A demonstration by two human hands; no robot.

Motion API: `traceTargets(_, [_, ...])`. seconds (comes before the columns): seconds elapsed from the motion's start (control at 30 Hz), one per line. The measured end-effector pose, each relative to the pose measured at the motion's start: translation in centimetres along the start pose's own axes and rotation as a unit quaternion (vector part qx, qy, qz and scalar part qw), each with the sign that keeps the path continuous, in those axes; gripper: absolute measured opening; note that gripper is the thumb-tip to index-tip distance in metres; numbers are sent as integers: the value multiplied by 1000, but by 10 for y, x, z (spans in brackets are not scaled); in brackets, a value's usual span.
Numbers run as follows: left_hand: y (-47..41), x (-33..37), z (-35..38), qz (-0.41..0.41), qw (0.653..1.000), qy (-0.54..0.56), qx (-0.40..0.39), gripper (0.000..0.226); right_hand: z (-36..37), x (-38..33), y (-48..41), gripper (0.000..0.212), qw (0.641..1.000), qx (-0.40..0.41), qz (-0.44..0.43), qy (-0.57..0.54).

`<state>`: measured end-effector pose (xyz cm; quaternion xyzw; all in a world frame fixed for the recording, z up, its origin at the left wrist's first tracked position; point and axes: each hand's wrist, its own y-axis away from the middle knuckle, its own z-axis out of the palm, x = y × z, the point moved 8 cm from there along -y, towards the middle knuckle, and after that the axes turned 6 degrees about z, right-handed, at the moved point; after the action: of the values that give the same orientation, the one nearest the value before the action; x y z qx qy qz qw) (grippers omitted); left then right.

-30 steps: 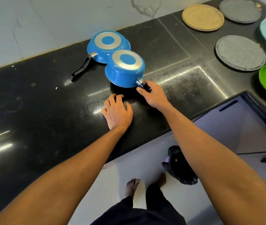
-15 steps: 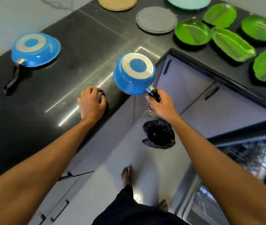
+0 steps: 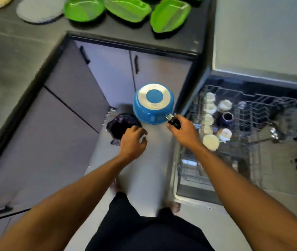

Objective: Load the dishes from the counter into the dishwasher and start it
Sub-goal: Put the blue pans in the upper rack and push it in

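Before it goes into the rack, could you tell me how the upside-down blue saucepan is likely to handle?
The blue saucepan looks rigid and probably light: the right hand alone holds it out by the black handle. Gripped that far out, it may twist. Its glossy wall looks slippery.

Pan (image 3: pixel 153 105) upside down above floor (image 3: pixel 153 169), between cabinets (image 3: pixel 71 105) on left and dishwasher rack (image 3: pixel 278 100) on right. Cups (image 3: pixel 210 107) in rack's left part. Bag (image 3: pixel 120 125) on floor just left of pan. Plates (image 3: pixel 126 8) on far counter (image 3: pixel 17 51).
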<state>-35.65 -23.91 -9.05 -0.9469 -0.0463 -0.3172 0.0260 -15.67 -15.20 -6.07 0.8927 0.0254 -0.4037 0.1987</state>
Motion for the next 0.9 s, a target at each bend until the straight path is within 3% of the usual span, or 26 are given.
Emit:
traceTargets(0.13, [15, 84, 72, 40, 997, -14, -67, 22, -71, 105, 17, 41, 995, 44, 80, -47])
traceTargets(0.3, [6, 151, 126, 91, 983, -47, -152, 23, -119, 190, 35, 30, 975, 86, 165, -121])
traceTargets(0.43, [-17, 167, 164, 107, 966, -81, -222, 33, -133, 234, 28, 26, 964, 100, 203, -138])
traceTargets(0.7, [-66, 204, 242, 150, 937, -73, -307, 28, -170, 308, 8, 28, 948, 143, 251, -131])
traceTargets(0.9, [-53, 237, 295, 192, 905, -65, -373, 31, -201, 359, 6, 38, 951, 161, 255, -61])
